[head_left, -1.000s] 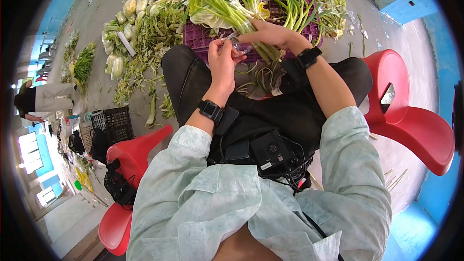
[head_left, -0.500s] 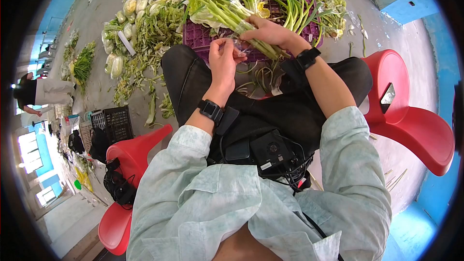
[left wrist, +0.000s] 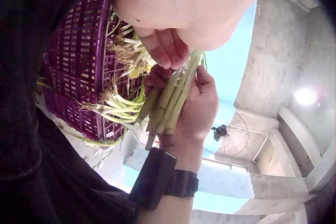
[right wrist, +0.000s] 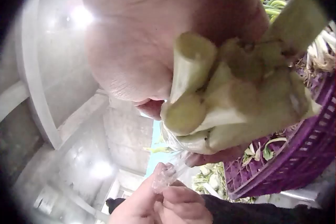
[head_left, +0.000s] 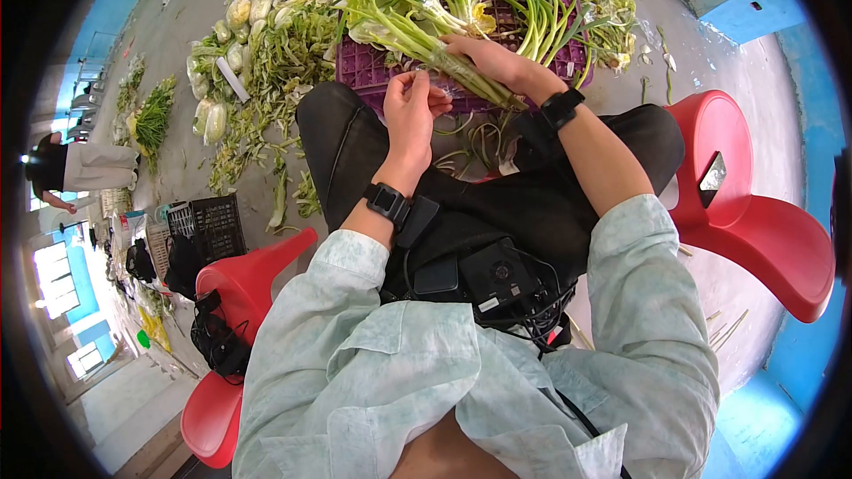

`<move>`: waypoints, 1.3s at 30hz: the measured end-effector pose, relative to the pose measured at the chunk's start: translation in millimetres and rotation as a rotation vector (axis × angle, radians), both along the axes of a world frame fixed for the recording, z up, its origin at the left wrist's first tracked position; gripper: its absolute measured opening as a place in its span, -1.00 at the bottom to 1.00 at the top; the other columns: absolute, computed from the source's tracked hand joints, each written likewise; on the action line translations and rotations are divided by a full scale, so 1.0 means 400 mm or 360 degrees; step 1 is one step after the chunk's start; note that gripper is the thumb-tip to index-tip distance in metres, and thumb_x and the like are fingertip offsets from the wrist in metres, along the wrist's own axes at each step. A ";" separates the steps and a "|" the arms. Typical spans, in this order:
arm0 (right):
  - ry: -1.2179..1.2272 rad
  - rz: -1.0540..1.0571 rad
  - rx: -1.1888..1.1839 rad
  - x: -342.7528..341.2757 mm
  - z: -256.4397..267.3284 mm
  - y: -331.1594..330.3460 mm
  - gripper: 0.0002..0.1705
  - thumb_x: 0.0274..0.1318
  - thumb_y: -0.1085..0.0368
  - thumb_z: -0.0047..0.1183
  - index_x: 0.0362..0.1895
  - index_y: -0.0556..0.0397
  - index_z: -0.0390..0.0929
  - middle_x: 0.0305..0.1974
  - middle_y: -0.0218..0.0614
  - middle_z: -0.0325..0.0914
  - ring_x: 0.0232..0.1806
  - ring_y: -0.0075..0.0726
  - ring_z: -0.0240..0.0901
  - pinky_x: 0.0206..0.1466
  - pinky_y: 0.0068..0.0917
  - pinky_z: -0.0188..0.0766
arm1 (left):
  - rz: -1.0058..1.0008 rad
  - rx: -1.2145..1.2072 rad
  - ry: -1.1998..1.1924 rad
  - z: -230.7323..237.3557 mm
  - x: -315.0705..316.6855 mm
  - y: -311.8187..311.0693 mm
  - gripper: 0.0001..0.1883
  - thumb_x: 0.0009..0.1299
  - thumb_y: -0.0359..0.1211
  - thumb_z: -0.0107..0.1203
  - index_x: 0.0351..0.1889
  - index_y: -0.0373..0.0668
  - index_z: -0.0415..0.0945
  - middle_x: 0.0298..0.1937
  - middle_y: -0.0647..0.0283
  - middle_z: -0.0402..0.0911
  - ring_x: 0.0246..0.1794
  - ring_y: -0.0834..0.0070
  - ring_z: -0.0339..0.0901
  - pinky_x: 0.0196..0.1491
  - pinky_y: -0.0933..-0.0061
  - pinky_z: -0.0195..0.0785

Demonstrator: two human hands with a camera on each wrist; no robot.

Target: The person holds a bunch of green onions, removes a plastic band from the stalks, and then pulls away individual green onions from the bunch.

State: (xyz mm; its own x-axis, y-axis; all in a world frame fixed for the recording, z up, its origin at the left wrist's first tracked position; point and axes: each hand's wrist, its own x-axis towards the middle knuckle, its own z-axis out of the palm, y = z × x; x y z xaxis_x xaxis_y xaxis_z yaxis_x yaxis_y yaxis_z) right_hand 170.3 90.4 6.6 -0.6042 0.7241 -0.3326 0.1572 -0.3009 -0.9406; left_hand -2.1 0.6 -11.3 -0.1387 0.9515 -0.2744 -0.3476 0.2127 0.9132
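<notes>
A bundle of thick green stalks [head_left: 484,87] lies slanted over the near side of the purple crate, cut ends toward the lap. My right hand [head_left: 501,62] curls round it; in the left wrist view that hand [left wrist: 197,111] has its fingers and thumb on opposite sides of the stalks [left wrist: 170,100]. Clear plastic film [right wrist: 169,178] runs from the bundle [right wrist: 236,103] to my left hand [right wrist: 163,205], which pinches it between thumb and fingers. In the head view my left hand [head_left: 411,120] is just left of the stalks.
The purple crate [head_left: 355,80] holds spring onions [head_left: 541,22] with white roots. Cabbages and loose greens [head_left: 266,80] cover the floor to the left. Red chairs [head_left: 728,168] stand on both sides. A black device [head_left: 501,275] with cables rests on my lap.
The bundle has turned to lie flatter, its leafy part lower and to the left. My right hand has shifted slightly with it; my left hand has stayed nearly in place.
</notes>
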 end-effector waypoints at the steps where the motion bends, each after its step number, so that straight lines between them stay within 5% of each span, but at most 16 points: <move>1: -0.0011 0.0003 -0.0040 0.002 0.014 -0.005 -0.28 0.45 0.06 -0.09 0.55 0.15 0.17 0.06 -0.29 0.53 -0.06 -0.57 0.42 -0.03 -0.53 0.44 | 0.0003 0.0002 -0.0002 0.000 0.001 -0.001 -0.77 0.64 -0.25 0.03 -0.01 -0.23 0.37 -0.34 0.23 0.60 -0.35 0.48 0.62 -0.24 0.44 0.57; 5: -0.0018 0.0023 0.0043 -0.008 0.020 -0.010 -0.41 0.39 0.06 -0.08 0.34 0.20 0.37 0.03 -0.20 0.57 -0.04 -0.41 0.48 0.05 -0.42 0.45 | 0.0002 0.0011 0.0009 -0.004 0.000 0.001 -0.77 0.64 -0.24 0.03 -0.02 -0.24 0.37 -0.33 0.23 0.60 -0.35 0.48 0.62 -0.23 0.45 0.57; 11: -0.0055 0.0053 0.0413 -0.008 -0.032 -0.001 -0.22 0.36 0.02 0.02 0.49 0.25 0.22 0.22 -0.08 0.47 0.07 -0.33 0.46 0.18 -0.37 0.40 | -0.0008 -0.0006 0.0004 -0.003 -0.003 -0.001 -0.76 0.62 -0.25 0.07 0.00 -0.23 0.40 -0.28 0.24 0.59 -0.27 0.48 0.62 -0.16 0.45 0.57; 20: -0.0206 0.0275 0.0335 -0.003 -0.038 0.014 -0.46 0.39 0.06 0.12 0.21 0.26 0.51 0.02 -0.30 0.59 0.01 -0.50 0.43 0.12 -0.44 0.38 | -0.0037 -0.0020 0.0040 0.007 0.003 0.000 -0.77 0.61 -0.28 0.08 -0.03 -0.27 0.37 -0.27 0.17 0.65 -0.30 0.47 0.64 -0.22 0.48 0.54; 39: -0.0387 0.0266 0.0567 0.005 -0.015 0.007 -0.26 0.07 0.12 0.37 0.26 0.24 0.44 -0.05 -0.19 0.66 -0.03 -0.40 0.52 0.12 -0.40 0.40 | -0.0099 -0.0018 0.0087 -0.011 0.001 0.002 -0.77 0.61 -0.31 0.07 0.05 -0.30 0.52 -0.08 0.26 0.64 -0.08 0.54 0.60 0.04 0.46 0.49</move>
